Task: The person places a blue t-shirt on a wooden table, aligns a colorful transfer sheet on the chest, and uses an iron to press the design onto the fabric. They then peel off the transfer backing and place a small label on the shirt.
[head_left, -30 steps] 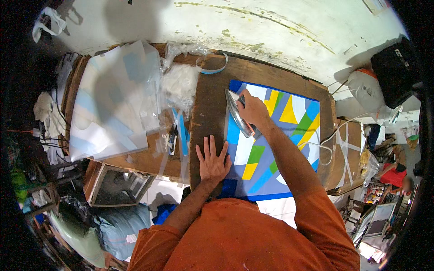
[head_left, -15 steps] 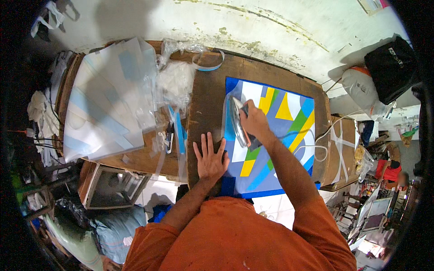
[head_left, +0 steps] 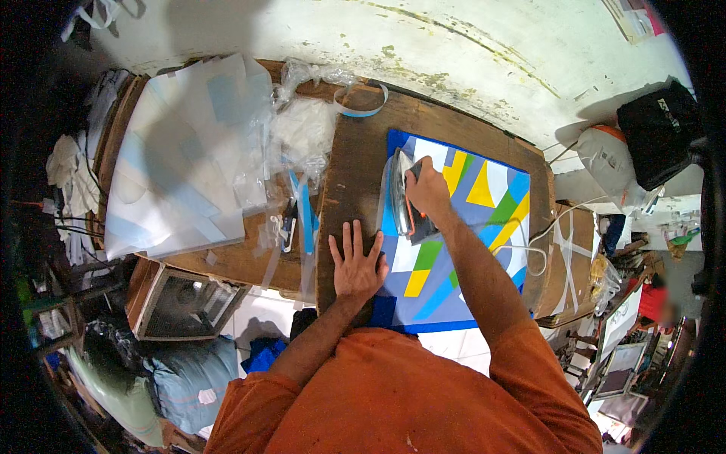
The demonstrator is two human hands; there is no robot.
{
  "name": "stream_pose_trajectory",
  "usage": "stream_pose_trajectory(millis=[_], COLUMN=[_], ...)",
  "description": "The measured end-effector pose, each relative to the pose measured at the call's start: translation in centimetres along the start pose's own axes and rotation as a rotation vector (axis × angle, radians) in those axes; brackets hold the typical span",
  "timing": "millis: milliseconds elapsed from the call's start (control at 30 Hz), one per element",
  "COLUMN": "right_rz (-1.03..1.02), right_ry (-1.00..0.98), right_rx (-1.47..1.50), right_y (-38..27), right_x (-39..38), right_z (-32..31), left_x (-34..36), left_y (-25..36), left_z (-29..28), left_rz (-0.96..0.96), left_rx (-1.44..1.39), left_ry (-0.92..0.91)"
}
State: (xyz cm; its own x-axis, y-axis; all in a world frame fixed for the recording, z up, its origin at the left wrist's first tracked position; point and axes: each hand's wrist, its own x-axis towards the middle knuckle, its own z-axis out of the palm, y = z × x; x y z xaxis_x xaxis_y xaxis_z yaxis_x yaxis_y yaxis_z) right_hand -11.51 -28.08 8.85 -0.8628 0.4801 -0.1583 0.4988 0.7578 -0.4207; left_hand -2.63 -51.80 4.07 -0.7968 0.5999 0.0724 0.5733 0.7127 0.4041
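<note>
My right hand [head_left: 429, 192] grips the handle of a clothes iron [head_left: 401, 195], which rests along the left edge of a patterned sheet [head_left: 472, 237]. The sheet carries yellow, green, white and blue shapes on a grey-blue ground with a dark blue border. Its material I cannot make out for certain. Beside the sheet's lower left edge, my left hand [head_left: 358, 266] lies flat on the brown board [head_left: 354, 166], fingers spread. A pale cord [head_left: 538, 240] runs over the right side.
Left of the board lie a stack of translucent sheets [head_left: 185, 155], crumpled clear plastic [head_left: 302, 125], blue strips [head_left: 307, 219] and a dark cutter [head_left: 288, 225]. A looped strip [head_left: 361, 112] sits near the wall. Black [head_left: 659, 136] and white bags [head_left: 603, 163] are at the right.
The iron has shifted slightly farther from me along the sheet's left edge, with my right hand still on it. My left hand stays flat on the board. The whole view has shifted a little.
</note>
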Motion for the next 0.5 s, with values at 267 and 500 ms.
stream_pose_trajectory(millis=[267, 500], right_rz=[0.023, -0.012], right_ry=[0.008, 0.027], right_rx=[0.035, 0.043], right_y=[-0.5, 0.2], right_x=[1.5, -1.1], right_z=[-0.2, 0.4], left_x=[0.1, -0.1], left_y=[0.0, 0.0], left_z=[-0.1, 0.1], left_rz=[-0.009, -0.007], left_rx=[-0.005, 0.006], left_ry=[-0.012, 0.003])
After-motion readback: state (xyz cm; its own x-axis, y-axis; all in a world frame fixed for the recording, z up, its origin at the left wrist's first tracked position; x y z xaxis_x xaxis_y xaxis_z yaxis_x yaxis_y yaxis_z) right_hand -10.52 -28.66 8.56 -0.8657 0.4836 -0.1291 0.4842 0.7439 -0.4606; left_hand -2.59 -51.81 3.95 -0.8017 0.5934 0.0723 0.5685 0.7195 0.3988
